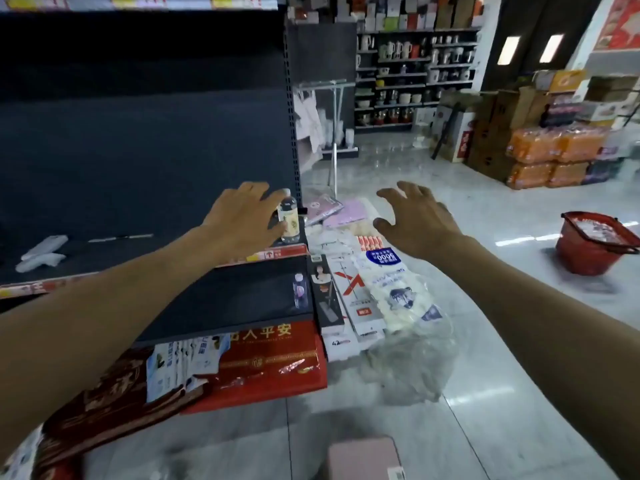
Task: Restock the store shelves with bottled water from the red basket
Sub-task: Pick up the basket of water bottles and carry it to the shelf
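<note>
Now left hand (242,216) wrapped around upright water bottle (288,216) on shelf (138,251); right hand (415,216) wide, empty.

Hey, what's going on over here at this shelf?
A person is stocking a nearly bare dark shelf with bottled water. The left hand is at an upright water bottle standing at the shelf's right end; whether it grips it is unclear. The right hand hovers open and empty beside it. Another bottle sits on the shelf below. The red basket stands on the floor to the right.
</note>
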`<action>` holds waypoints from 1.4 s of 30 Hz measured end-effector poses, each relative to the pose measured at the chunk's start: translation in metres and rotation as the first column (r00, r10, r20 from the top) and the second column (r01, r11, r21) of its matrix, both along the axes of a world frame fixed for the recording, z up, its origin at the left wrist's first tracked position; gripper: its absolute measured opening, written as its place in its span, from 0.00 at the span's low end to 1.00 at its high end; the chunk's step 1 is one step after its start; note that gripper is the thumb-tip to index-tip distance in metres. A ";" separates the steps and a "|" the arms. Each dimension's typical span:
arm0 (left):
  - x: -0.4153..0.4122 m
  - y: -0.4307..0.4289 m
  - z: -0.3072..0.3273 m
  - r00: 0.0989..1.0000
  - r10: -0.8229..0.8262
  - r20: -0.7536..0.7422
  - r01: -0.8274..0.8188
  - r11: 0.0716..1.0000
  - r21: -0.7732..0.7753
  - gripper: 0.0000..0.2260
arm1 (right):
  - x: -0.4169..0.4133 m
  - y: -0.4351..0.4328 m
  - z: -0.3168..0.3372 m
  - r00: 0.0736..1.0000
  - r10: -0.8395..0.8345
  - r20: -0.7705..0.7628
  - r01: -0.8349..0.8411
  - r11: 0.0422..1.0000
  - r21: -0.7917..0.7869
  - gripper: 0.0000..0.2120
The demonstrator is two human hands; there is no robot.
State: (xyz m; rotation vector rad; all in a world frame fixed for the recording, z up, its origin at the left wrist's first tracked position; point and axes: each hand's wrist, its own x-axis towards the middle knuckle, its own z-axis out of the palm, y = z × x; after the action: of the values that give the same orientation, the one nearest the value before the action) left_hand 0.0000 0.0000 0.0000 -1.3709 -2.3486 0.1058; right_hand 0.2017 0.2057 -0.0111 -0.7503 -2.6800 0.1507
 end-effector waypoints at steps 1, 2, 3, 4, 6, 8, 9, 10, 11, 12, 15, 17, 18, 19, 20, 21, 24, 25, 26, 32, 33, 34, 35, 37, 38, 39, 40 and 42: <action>0.010 0.009 -0.009 0.999 -0.042 -0.002 0.042 0.998 -0.050 0.28 | 0.011 0.003 -0.008 0.998 -0.029 0.059 0.027 0.999 0.032 0.28; 0.020 0.019 -0.016 0.997 -0.078 -0.001 0.077 0.993 -0.086 0.29 | 0.023 0.007 -0.016 0.993 -0.059 0.101 0.052 0.997 0.065 0.29; 0.032 0.028 -0.027 0.993 -0.117 0.012 0.117 0.987 -0.106 0.29 | 0.038 0.012 -0.029 0.989 -0.075 0.130 0.068 0.996 0.059 0.29; 0.045 0.038 -0.037 0.990 -0.136 0.039 0.140 0.981 -0.135 0.29 | 0.056 0.015 -0.041 0.981 -0.101 0.164 0.097 0.995 0.033 0.29; 0.070 0.062 -0.065 0.979 -0.181 0.091 0.195 0.964 -0.179 0.28 | 0.092 0.023 -0.071 0.973 -0.143 0.180 0.152 0.988 -0.037 0.28; 0.097 0.088 -0.091 0.964 -0.233 0.127 0.255 0.944 -0.210 0.27 | 0.130 0.027 -0.095 0.964 -0.203 0.170 0.226 0.966 -0.126 0.25; 0.113 0.102 -0.104 0.951 -0.260 0.165 0.292 0.933 -0.212 0.26 | 0.151 0.030 -0.107 0.958 -0.237 0.163 0.263 0.951 -0.163 0.24; 0.132 0.117 -0.117 0.937 -0.278 0.213 0.323 0.921 -0.217 0.26 | 0.174 0.033 -0.119 0.948 -0.271 0.166 0.301 0.933 -0.196 0.23; 0.151 0.132 -0.130 0.918 -0.299 0.260 0.357 0.909 -0.216 0.25 | 0.198 0.034 -0.131 0.937 -0.305 0.172 0.338 0.916 -0.216 0.22; 0.172 0.147 -0.144 0.899 -0.322 0.297 0.394 0.891 -0.227 0.25 | 0.224 0.035 -0.142 0.919 -0.342 0.195 0.382 0.894 -0.233 0.22; 0.235 0.190 -0.175 0.842 -0.399 0.363 0.497 0.835 -0.235 0.24 | 0.295 0.039 -0.168 0.846 -0.462 0.265 0.525 0.808 -0.267 0.23; 0.274 0.216 -0.188 0.802 -0.431 0.414 0.553 0.798 -0.240 0.23 | 0.337 0.043 -0.179 0.788 -0.548 0.282 0.614 0.736 -0.286 0.23; 0.292 0.227 -0.192 0.782 -0.445 0.435 0.581 0.773 -0.254 0.22 | 0.355 0.044 -0.184 0.761 -0.582 0.286 0.648 0.701 -0.297 0.22; 0.308 0.236 -0.196 0.764 -0.466 0.446 0.610 0.748 -0.263 0.21 | 0.371 0.045 -0.188 0.736 -0.612 0.288 0.677 0.669 -0.307 0.22; 0.324 0.245 -0.199 0.746 -0.487 0.454 0.637 0.721 -0.272 0.20 | 0.384 0.046 -0.193 0.713 -0.635 0.299 0.701 0.637 -0.320 0.22; 0.338 0.253 -0.201 0.728 -0.512 0.456 0.661 0.700 -0.269 0.20 | 0.396 0.048 -0.197 0.692 -0.652 0.310 0.722 0.610 -0.328 0.22; 0.369 0.286 -0.205 0.689 -0.545 0.478 0.704 0.661 -0.262 0.19 | 0.423 0.066 -0.205 0.649 -0.695 0.309 0.756 0.543 -0.365 0.21; 0.373 0.302 -0.203 0.668 -0.547 0.505 0.714 0.662 -0.229 0.19 | 0.431 0.076 -0.206 0.639 -0.714 0.285 0.757 0.520 -0.395 0.21; 0.374 0.322 -0.200 0.647 -0.540 0.538 0.716 0.674 -0.184 0.19 | 0.438 0.088 -0.205 0.627 -0.736 0.256 0.756 0.496 -0.428 0.20; 0.360 0.465 -0.184 0.677 -0.549 0.490 0.657 0.751 -0.066 0.19 | 0.482 0.207 -0.190 0.551 -0.805 0.219 0.802 0.440 -0.404 0.19; 0.362 0.488 -0.187 0.678 -0.560 0.476 0.663 0.745 -0.068 0.19 | 0.486 0.231 -0.188 0.544 -0.808 0.228 0.813 0.439 -0.382 0.19; 0.366 0.509 -0.190 0.674 -0.572 0.468 0.673 0.736 -0.068 0.19 | 0.486 0.256 -0.186 0.542 -0.805 0.241 0.818 0.440 -0.369 0.19; 0.369 0.529 -0.194 0.668 -0.577 0.470 0.680 0.729 -0.070 0.19 | 0.484 0.280 -0.183 0.550 -0.794 0.257 0.816 0.447 -0.366 0.19; 0.374 0.564 -0.203 0.649 -0.567 0.507 0.688 0.722 -0.074 0.20 | 0.475 0.325 -0.176 0.578 -0.759 0.299 0.806 0.474 -0.354 0.20; 0.377 0.581 -0.207 0.644 -0.557 0.525 0.689 0.720 -0.082 0.20 | 0.471 0.345 -0.173 0.590 -0.742 0.319 0.801 0.488 -0.346 0.20; 0.380 0.598 -0.210 0.645 -0.549 0.532 0.690 0.717 -0.097 0.20 | 0.468 0.366 -0.171 0.600 -0.730 0.326 0.795 0.501 -0.341 0.20; 0.382 0.615 -0.212 0.652 -0.545 0.527 0.690 0.714 -0.115 0.20 | 0.465 0.386 -0.169 0.610 -0.725 0.322 0.789 0.514 -0.337 0.20; 0.385 0.650 -0.210 0.671 -0.536 0.512 0.679 0.721 -0.136 0.20 | 0.463 0.425 -0.169 0.628 -0.725 0.282 0.772 0.537 -0.339 0.19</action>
State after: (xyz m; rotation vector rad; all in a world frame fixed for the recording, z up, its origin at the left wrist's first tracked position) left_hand 0.3851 0.6496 -0.2097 -2.5296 -2.0835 -0.0392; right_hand 0.6643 0.6303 -0.1797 -2.0435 -2.1472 0.4976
